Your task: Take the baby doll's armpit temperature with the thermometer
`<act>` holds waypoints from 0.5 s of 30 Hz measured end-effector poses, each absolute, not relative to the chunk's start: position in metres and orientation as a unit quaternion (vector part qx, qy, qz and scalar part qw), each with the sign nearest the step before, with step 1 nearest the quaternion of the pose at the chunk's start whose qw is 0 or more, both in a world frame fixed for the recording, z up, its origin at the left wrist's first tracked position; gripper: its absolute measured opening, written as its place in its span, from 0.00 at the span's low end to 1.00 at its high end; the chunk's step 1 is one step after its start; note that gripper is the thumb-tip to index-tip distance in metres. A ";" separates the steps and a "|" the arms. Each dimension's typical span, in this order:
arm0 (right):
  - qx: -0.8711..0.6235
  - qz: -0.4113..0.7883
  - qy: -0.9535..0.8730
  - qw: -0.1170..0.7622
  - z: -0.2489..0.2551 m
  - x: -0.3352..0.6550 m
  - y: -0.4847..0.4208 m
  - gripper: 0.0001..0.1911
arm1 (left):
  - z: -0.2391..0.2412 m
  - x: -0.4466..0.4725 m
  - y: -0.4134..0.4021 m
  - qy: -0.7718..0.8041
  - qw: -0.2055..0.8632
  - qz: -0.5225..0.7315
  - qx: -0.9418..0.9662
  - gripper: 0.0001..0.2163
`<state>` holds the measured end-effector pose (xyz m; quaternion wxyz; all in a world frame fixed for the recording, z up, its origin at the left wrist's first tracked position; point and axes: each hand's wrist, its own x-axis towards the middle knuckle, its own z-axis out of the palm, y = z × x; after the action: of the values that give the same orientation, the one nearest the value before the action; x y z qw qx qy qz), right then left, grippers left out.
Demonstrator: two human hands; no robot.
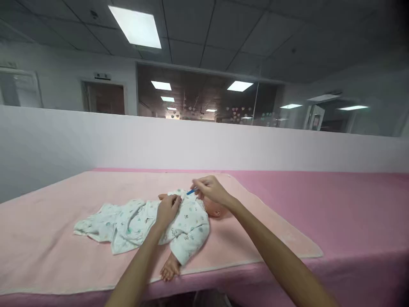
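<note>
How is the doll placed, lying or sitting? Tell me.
Lying flat. The doll stretches along the towel, head to the right. The left hand touches its chest; the right hand holds a blue stick over its neck.

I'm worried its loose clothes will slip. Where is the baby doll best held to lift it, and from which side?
Probably around the trunk, from the near side. The baby doll lies along the blanket, head right; its garment lies slack leftward, while the chest under the left hand looks filled out.
</note>
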<state>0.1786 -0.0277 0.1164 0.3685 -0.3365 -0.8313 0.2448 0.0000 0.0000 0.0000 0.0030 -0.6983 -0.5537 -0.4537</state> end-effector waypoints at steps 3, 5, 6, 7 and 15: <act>-0.339 0.123 -0.873 0.328 0.095 0.215 -0.045 0.22 | 0.001 0.006 -0.006 -0.530 0.045 -0.457 -0.713 0.14; -0.332 0.052 -0.904 0.264 0.075 0.237 -0.055 0.18 | 0.002 0.008 -0.010 -0.516 0.073 -0.453 -0.724 0.14; -0.339 0.026 -0.908 0.245 0.063 0.247 -0.060 0.17 | 0.004 0.009 -0.011 -0.509 0.087 -0.449 -0.729 0.13; -0.353 0.001 -0.907 0.229 0.050 0.257 -0.063 0.16 | 0.005 0.010 -0.012 -0.503 0.098 -0.445 -0.735 0.13; -0.395 -0.084 -0.901 0.159 -0.021 0.292 -0.058 0.14 | 0.018 0.023 -0.004 -0.495 0.078 -0.388 -0.774 0.14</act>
<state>0.2922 -0.0583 -0.0211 0.1593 -0.3946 -0.9010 -0.0845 0.0232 -0.0044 0.0179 0.0783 -0.7736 -0.4949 -0.3880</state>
